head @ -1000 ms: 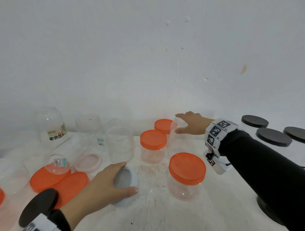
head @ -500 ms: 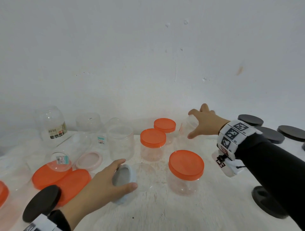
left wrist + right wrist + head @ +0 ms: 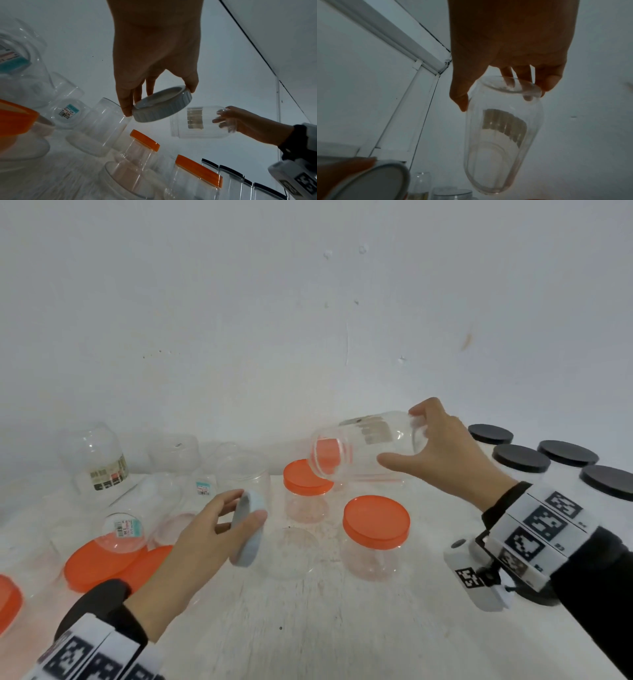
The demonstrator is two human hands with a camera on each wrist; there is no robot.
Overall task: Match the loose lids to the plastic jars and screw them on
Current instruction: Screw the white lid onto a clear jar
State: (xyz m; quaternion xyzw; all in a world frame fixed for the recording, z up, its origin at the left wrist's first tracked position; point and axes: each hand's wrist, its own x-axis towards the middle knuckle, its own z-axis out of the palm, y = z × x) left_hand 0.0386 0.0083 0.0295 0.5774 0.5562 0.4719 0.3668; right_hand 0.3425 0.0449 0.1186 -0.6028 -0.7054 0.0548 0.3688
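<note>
My right hand (image 3: 442,453) grips a clear plastic jar (image 3: 363,448) by its base and holds it on its side in the air, its open mouth pointing left. The same jar (image 3: 503,129) hangs from my right hand (image 3: 508,56) in the right wrist view. My left hand (image 3: 212,529) pinches a white ribbed lid (image 3: 248,529) by its rim, tilted on edge above the table, left of the jar. In the left wrist view the white lid (image 3: 163,105) sits between thumb and fingers of that hand (image 3: 154,60), with the jar (image 3: 199,121) beyond it.
Three clear jars with orange lids (image 3: 376,522) (image 3: 305,477) stand mid-table, one seen through the held jar. Loose orange lids (image 3: 102,563) and several open clear jars (image 3: 92,457) crowd the left. Black-lidded jars (image 3: 520,458) line the right. The white wall is close behind.
My right hand has lifted the clear jar from the back of the table and tipped it sideways toward the left. My left hand has raised the white lid and turned it on edge.
</note>
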